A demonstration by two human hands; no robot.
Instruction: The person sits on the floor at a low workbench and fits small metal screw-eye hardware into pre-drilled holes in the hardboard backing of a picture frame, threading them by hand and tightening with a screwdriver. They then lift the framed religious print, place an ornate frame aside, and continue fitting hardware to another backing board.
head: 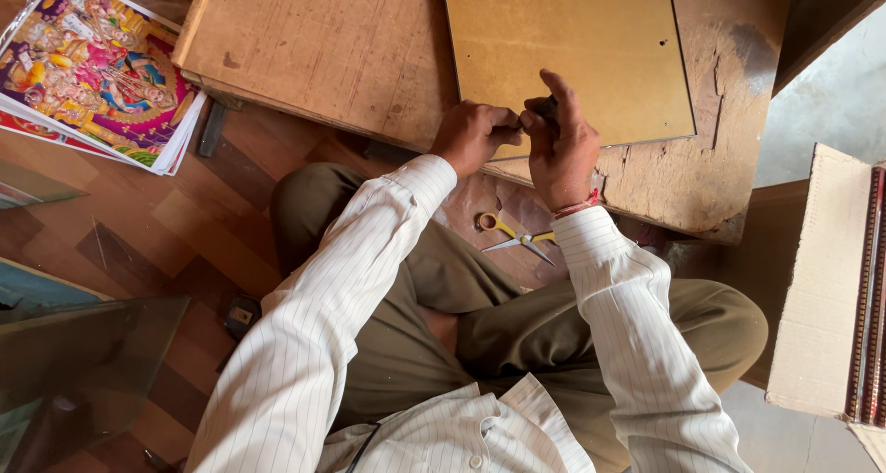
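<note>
Pinching something small and dark at the near edge of a backing board point(563, 53), a seated person worked with both hands.

The left hand point(473, 136) was closed in a fist, fingertips meeting the right hand point(558, 145), whose fingers gripped the small piece; what it was could not be told. The board lay on a low wooden table point(314, 48). Scissors point(514, 236) lay below the wrists. Doing this well probably meant keeping the board flat and the pinch tight.

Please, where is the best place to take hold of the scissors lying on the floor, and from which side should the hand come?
Probably by the yellow handle loops of the scissors, coming from the person's left. The loops lie at the left end, with one open ring facing up, while the closed blades point right toward the right hand's sleeve. They lie flat, so fingers would slip into the rings from above.
</note>
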